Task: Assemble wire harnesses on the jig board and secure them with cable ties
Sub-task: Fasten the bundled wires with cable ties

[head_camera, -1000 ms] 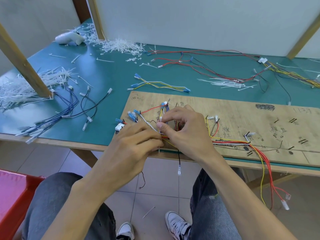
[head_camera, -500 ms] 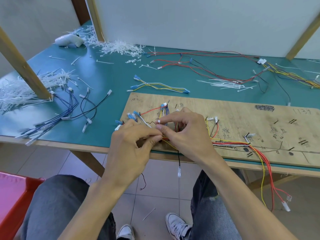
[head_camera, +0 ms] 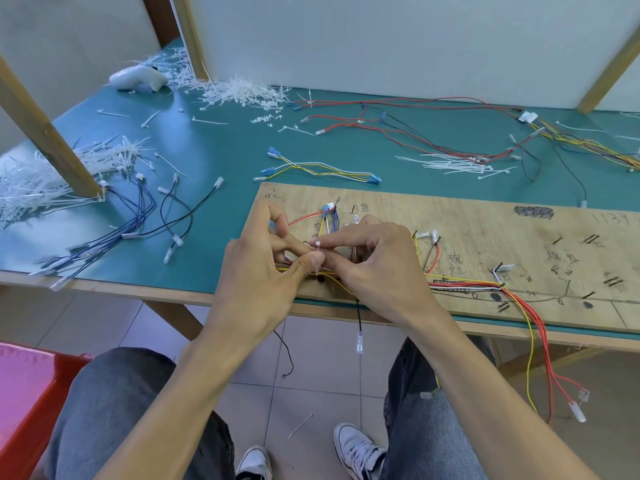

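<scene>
A plywood jig board (head_camera: 485, 237) lies on the green table, with a harness of red, yellow and white wires (head_camera: 464, 284) routed along its near edge. Over the board's left end, my left hand (head_camera: 259, 268) and my right hand (head_camera: 374, 265) meet above the wire bundle. Both pinch a small white cable tie (head_camera: 317, 252) wrapped at the bundle, left thumb against right fingertips. Blue connectors (head_camera: 327, 211) stand on the board just behind the hands. Red and yellow wires with white connectors (head_camera: 576, 407) hang off the board's front edge at the right.
Heaps of white cable ties (head_camera: 242, 91) lie at the back and far left (head_camera: 31, 181). A white tie gun (head_camera: 138, 79) rests at the back left. Loose wire sets (head_camera: 322, 169) and blue-black wires (head_camera: 138, 216) lie on the table. A wooden post (head_camera: 48, 136) stands left; a red bin (head_camera: 24, 393) sits below.
My left hand has lifted from lying flat on the wires and curled up, its thumb now meeting my right fingertips on the tie. The right hand has barely moved.
</scene>
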